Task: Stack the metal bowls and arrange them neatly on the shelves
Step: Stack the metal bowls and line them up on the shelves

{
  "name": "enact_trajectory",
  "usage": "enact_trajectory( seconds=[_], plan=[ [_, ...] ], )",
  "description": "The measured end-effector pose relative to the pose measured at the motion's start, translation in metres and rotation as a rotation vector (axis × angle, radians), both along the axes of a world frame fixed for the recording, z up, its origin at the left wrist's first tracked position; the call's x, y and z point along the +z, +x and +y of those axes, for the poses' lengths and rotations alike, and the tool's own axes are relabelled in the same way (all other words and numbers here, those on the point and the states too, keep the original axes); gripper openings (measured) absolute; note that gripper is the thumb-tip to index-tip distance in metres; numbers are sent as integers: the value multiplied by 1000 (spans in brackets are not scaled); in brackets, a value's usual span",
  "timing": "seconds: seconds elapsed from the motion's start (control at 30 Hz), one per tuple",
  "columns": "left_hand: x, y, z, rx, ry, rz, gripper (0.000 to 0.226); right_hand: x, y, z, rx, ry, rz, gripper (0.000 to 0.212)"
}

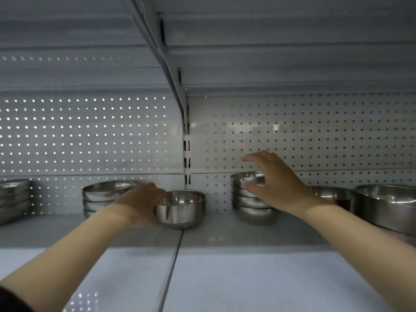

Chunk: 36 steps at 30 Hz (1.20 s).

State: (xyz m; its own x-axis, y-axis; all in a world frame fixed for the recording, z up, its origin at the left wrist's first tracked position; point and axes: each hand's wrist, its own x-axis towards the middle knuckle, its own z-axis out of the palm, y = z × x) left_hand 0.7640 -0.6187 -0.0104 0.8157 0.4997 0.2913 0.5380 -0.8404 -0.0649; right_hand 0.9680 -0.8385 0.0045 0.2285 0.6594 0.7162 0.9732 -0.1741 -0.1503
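A single shiny metal bowl [181,209] stands on the white shelf [225,235] near the seam between two shelf boards. My left hand [140,204] grips its left side. To the right stands a stack of several metal bowls [251,200]. My right hand [273,180] hovers at the stack's top right with fingers spread, holding nothing. Behind my left hand is another stack of bowls [101,194], partly hidden by the hand.
Flat metal dishes [13,199] are piled at the far left. Larger metal bowls [387,208] and a smaller one [331,194] crowd the far right. A perforated back panel [315,131] closes the shelf, and an upper shelf [270,52] hangs overhead.
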Motion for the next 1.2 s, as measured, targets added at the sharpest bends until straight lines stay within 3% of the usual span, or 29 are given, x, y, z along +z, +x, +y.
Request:
enact_trajectory(
  seconds=[0.1,0.17,0.23,0.43,0.77,0.9,1.2],
  plan=[
    [-13,2,20,58,17,91,70,-4,-31,32,45,-308,-113,48],
    [-17,4,28,49,-23,49,65,-12,-44,55,50,-513,-101,54],
    [-21,4,33,20,-57,-13,60,-21,-50,75,68,-577,-74,56],
    [-21,8,33,-91,-75,-167,45,-45,-41,89,139,-459,55,44],
    [4,-2,6,-181,-22,-261,31,-9,-40,52,86,-402,-47,31],
    [27,-2,-34,-227,197,-266,40,26,-47,2,32,-346,-61,23],
    [79,59,-174,-414,209,-344,33,72,-22,-163,-132,-196,-27,21]
  ],
)
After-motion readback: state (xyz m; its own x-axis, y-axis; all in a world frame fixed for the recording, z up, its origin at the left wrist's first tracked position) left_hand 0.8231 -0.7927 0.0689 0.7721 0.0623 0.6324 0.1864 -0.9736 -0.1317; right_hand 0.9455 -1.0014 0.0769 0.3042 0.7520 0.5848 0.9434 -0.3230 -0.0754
